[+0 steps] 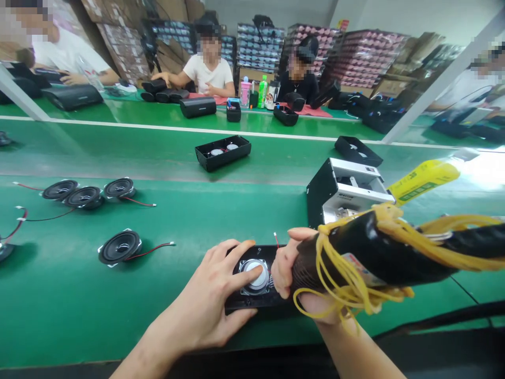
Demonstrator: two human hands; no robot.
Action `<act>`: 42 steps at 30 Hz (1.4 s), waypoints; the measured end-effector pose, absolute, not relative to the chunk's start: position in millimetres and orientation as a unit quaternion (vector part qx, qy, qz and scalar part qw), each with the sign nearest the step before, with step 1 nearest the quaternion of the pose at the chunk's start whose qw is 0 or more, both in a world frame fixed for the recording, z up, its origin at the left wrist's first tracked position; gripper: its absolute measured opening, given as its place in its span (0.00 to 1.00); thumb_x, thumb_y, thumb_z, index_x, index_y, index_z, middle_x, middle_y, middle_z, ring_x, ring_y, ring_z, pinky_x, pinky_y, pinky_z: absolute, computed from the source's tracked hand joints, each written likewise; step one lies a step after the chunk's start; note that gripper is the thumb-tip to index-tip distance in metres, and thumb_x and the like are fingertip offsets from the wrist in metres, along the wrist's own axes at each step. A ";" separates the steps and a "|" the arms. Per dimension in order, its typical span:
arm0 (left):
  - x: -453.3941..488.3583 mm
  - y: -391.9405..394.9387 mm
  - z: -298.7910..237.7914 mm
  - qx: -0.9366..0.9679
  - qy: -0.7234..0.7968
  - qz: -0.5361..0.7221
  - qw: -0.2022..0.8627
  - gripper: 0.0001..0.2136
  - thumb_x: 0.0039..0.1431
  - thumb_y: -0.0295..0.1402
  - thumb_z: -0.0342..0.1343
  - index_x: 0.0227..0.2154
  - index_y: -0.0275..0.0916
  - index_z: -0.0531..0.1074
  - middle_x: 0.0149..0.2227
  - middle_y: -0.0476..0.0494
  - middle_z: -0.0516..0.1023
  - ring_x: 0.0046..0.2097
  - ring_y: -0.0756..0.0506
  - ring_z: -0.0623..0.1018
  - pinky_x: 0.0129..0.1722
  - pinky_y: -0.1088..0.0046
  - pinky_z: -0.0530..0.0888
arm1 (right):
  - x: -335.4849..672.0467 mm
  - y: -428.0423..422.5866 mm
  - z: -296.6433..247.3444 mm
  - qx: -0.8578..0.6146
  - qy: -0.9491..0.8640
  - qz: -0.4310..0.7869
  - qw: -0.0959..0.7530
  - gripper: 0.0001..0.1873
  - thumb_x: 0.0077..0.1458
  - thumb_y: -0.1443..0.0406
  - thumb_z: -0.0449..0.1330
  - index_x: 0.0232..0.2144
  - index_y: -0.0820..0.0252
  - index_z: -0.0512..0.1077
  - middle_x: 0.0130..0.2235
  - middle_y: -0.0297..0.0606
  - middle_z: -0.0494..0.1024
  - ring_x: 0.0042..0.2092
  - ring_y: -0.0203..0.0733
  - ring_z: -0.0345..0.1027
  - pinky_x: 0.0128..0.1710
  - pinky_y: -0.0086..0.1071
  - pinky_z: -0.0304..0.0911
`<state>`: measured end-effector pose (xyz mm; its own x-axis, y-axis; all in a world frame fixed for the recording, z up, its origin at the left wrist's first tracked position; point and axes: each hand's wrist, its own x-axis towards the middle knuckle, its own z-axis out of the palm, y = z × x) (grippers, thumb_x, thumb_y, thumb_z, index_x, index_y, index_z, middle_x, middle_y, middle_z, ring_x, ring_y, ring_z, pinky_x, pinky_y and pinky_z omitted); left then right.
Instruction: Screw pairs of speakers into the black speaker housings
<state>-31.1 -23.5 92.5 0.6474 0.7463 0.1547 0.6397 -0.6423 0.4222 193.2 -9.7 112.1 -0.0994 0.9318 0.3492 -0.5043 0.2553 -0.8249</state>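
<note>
A black speaker housing [252,302] lies at the near edge of the green belt. A silver-backed speaker driver [255,276] sits in it, with a red wire end [275,238] sticking up behind. My left hand [213,300] rests on the housing, fingers spread, index finger pressing the driver's magnet. My right hand [295,273] is wrapped round a black power screwdriver [379,252] bound with yellow rubber bands, its front end down at the housing beside the driver. The tool's tip is hidden behind my fingers.
Several loose black speaker drivers [119,246] with red wires lie at left. An open black housing [223,151] and another [357,150] sit mid-belt. A white-and-black box [347,192] stands behind my right hand. Other people [209,68] sit across the belt among bottles [262,92] and housings.
</note>
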 end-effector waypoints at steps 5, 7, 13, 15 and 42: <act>-32.6 -27.4 92.9 0.882 0.400 0.171 0.181 0.28 0.63 0.36 0.68 0.66 0.56 0.71 0.79 0.45 0.57 0.75 0.28 0.59 0.70 0.34 0.70 | 192.1 -5.8 131.6 -0.204 -0.480 0.525 0.673 0.30 0.60 0.36 0.69 0.54 0.43 0.83 0.24 0.30 0.75 0.17 0.37 0.63 0.14 0.28 0.61; -35.7 -27.8 94.2 0.883 0.395 0.167 0.191 0.29 0.64 0.43 0.69 0.66 0.56 0.71 0.80 0.45 0.55 0.76 0.27 0.57 0.70 0.34 0.71 | 194.3 -5.2 135.0 -0.204 -0.460 0.511 0.697 0.33 0.60 0.33 0.66 0.54 0.45 0.83 0.24 0.29 0.74 0.16 0.35 0.61 0.13 0.28 0.60; -30.4 -19.4 103.7 0.887 0.376 0.234 0.132 0.13 0.75 0.34 0.57 0.58 0.52 0.77 0.74 0.42 0.65 0.71 0.31 0.65 0.66 0.39 0.70 | 208.6 -4.9 137.5 -0.191 -0.445 0.482 0.730 0.28 0.65 0.40 0.64 0.56 0.47 0.82 0.25 0.28 0.72 0.16 0.35 0.61 0.15 0.28 0.63; -20.7 -17.1 109.5 0.885 0.368 0.262 0.116 0.12 0.75 0.28 0.56 0.54 0.49 0.78 0.63 0.40 0.75 0.61 0.36 0.72 0.60 0.48 0.72 | 212.0 -4.0 139.4 -0.181 -0.435 0.475 0.743 0.27 0.65 0.41 0.65 0.56 0.48 0.82 0.25 0.27 0.72 0.15 0.34 0.60 0.14 0.27 0.63; 23.5 -39.8 110.7 0.832 0.361 0.394 0.148 0.08 0.73 0.34 0.65 0.35 0.43 0.75 0.34 0.56 0.80 0.36 0.49 0.73 0.43 0.64 0.63 | 233.2 -34.2 199.9 -0.188 -0.415 0.454 0.765 0.16 0.72 0.45 0.63 0.48 0.45 0.83 0.19 0.25 0.73 0.10 0.34 0.57 0.07 0.28 0.56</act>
<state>23.5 -39.8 110.7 0.4289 0.7168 0.5499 0.4836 -0.6963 0.5304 233.2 -34.2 199.9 0.2421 0.8518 0.4646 -0.5392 0.5162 -0.6654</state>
